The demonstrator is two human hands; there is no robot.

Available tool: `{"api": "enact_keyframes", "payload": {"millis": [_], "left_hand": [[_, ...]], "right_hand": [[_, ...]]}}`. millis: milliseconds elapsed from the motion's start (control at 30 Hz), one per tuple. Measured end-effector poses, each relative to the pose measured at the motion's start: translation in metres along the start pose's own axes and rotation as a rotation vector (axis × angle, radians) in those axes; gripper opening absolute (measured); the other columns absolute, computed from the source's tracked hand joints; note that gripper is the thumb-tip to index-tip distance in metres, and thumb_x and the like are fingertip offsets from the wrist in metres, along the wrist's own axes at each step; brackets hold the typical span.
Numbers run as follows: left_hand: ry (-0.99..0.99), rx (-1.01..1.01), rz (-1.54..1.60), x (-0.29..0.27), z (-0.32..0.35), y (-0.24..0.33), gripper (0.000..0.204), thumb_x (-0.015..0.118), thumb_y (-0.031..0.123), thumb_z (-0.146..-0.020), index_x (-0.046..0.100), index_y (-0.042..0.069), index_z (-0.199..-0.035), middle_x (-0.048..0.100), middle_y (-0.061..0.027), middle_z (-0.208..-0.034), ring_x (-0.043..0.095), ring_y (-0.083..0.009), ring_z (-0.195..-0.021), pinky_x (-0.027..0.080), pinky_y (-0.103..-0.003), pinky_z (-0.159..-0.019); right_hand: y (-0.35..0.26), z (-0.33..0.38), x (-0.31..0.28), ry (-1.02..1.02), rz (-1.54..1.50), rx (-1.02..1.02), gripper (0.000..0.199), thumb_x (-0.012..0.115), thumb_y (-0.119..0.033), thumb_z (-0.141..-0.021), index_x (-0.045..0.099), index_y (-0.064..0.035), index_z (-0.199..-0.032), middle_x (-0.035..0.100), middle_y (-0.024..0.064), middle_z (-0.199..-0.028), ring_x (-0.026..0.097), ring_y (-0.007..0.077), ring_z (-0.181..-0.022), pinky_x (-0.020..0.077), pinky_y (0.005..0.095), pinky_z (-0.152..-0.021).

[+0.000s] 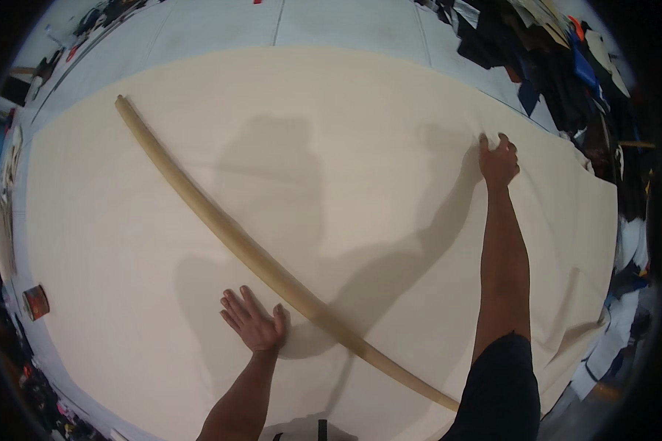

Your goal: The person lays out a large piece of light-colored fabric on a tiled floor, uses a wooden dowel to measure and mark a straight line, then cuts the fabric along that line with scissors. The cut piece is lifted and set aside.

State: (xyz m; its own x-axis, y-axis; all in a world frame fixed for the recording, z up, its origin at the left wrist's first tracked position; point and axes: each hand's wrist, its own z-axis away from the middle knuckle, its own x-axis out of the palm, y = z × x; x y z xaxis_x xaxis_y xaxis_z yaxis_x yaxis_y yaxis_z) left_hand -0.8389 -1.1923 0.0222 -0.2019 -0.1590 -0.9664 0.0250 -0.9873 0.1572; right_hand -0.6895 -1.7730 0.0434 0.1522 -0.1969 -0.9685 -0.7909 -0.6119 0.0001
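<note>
A broad sheet of cream fabric [390,95] is spread over the table. My left hand [254,321] lies flat on it with fingers spread, left of a long tan pole [221,219]. That pole crosses the sheet from the far left toward the near right, where my right sleeve hides its end. Farther off at the right, my right hand [499,160] bends its fingers into the fabric near the sheet's right side, and small creases run from the fingertips. The fingers look closed on a fold of it.
Wrinkles gather in the fabric along the right edge. A small reddish tin [35,302] is at the left edge. Piled dark and coloured material [559,81] borders the far right, and pale pieces [2,220] are stacked at the left. Pale table surface [346,26] shows beyond the sheet.
</note>
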Motion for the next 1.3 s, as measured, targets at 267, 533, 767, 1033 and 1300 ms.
{"api": "enact_keyframes", "payload": {"millis": [267,533,767,1033,1300], "left_hand": [[0.001,0.015,0.007,0.002,0.002,-0.006,0.083,0.045,0.052,-0.089,0.024,-0.004,-0.147,0.010,-0.0346,-0.152,0.006,-0.0502,-0.143,0.003,-0.061,-0.113],[0.017,0.005,0.057,0.001,0.004,-0.007,0.082,0.048,0.050,-0.087,0.026,-0.004,-0.146,0.011,-0.0350,-0.152,0.005,-0.0504,-0.143,0.003,-0.063,-0.113],[0.015,0.026,0.046,-0.003,0.002,-0.003,0.083,0.051,0.047,-0.087,0.023,-0.002,-0.149,0.009,-0.0335,-0.153,0.006,-0.0490,-0.144,0.003,-0.062,-0.113],[0.015,0.010,0.045,0.004,0.008,-0.008,0.078,0.048,0.043,-0.089,0.022,0.000,-0.150,0.009,-0.0311,-0.155,0.005,-0.0472,-0.144,0.003,-0.059,-0.114],[0.005,0.016,0.047,-0.006,0.005,0.008,0.079,0.048,0.040,-0.089,0.017,0.002,-0.151,0.008,-0.0299,-0.155,0.004,-0.0453,-0.145,0.002,-0.058,-0.115]], "right_hand": [[-0.075,-0.034,0.041,-0.507,0.024,0.218,0.106,0.036,-0.088,-0.074,0.015,-0.0218,-0.154,0.017,0.0230,-0.156,0.018,0.0463,-0.142,0.0132,0.0663,-0.109],[-0.045,-0.051,0.061,-0.404,-0.159,-0.053,0.101,0.047,-0.078,-0.079,0.027,-0.0093,-0.150,0.029,0.0258,-0.150,0.024,0.0439,-0.141,0.0206,0.0550,-0.113],[-0.143,0.206,-0.033,-0.123,-0.638,-0.508,0.052,0.070,-0.031,-0.084,0.056,-0.0043,-0.126,0.058,0.0146,-0.114,0.056,0.0296,-0.106,0.0430,0.0439,-0.096],[-0.155,0.393,-0.093,-0.743,-0.410,-0.694,0.051,0.062,-0.039,-0.089,0.054,-0.0137,-0.133,0.061,0.0188,-0.096,0.060,0.0386,-0.090,0.0469,0.0515,-0.080],[-0.041,0.165,-0.045,-0.280,-0.217,-0.445,0.057,0.057,-0.021,-0.094,0.036,-0.0277,-0.147,0.054,0.0186,-0.111,0.057,0.0346,-0.096,0.0500,0.0464,-0.082]]}}
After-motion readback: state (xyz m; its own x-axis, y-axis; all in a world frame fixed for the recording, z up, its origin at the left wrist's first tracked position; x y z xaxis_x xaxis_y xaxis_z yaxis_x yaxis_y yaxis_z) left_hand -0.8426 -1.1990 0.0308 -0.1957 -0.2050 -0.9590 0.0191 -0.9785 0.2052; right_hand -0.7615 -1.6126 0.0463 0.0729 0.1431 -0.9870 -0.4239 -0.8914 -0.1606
